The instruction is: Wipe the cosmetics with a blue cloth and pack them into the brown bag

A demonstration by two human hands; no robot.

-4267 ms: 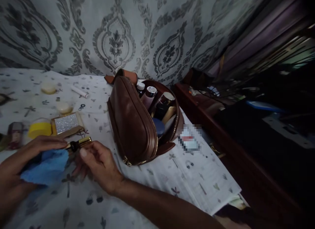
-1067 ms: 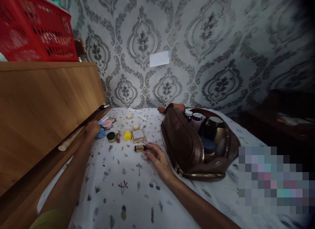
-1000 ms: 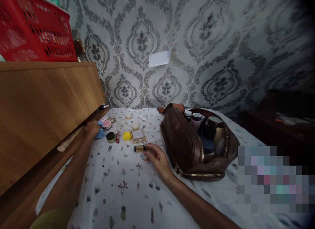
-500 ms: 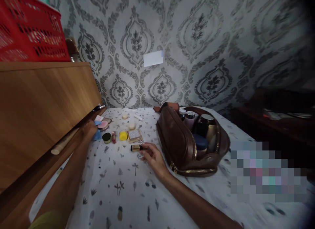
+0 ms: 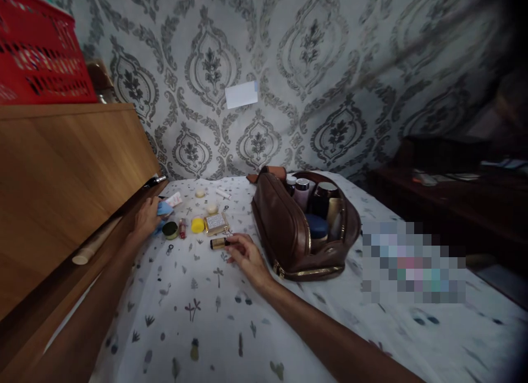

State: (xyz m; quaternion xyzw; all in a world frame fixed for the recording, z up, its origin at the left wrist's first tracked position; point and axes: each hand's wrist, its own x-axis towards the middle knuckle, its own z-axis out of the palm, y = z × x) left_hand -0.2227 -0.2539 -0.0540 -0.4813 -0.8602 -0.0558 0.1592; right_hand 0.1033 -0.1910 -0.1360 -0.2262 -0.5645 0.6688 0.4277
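Observation:
My left hand (image 5: pixel 146 219) is closed at the table's left edge, on a crumpled blue thing that looks like a cloth (image 5: pixel 165 208); its fingertips are partly hidden. A white and pink packet or tube (image 5: pixel 174 199) sticks up just past it. My right hand (image 5: pixel 249 261) pinches the end of a small black and gold cosmetic tube (image 5: pixel 218 243) above the patterned sheet. Between the hands lie a round dark-topped jar (image 5: pixel 170 230), a small red tube (image 5: pixel 182 228), a yellow round container (image 5: pixel 198 225) and a glittery square compact (image 5: pixel 216 223).
An open brown cosmetic bag (image 5: pixel 280 218), filled with bottles and jars, stands right of my right hand. A wooden cabinet (image 5: pixel 74 179) with a red basket (image 5: pixel 45 53) on top borders the left side. Behind is a patterned wall (image 5: pixel 264 59). A blurred-out patch (image 5: pixel 412 262) lies at right.
The view has turned slightly right. The pink round compact near my left hand no longer shows, and the white and pink packet now stands out there. My right hand still pinches the tube.

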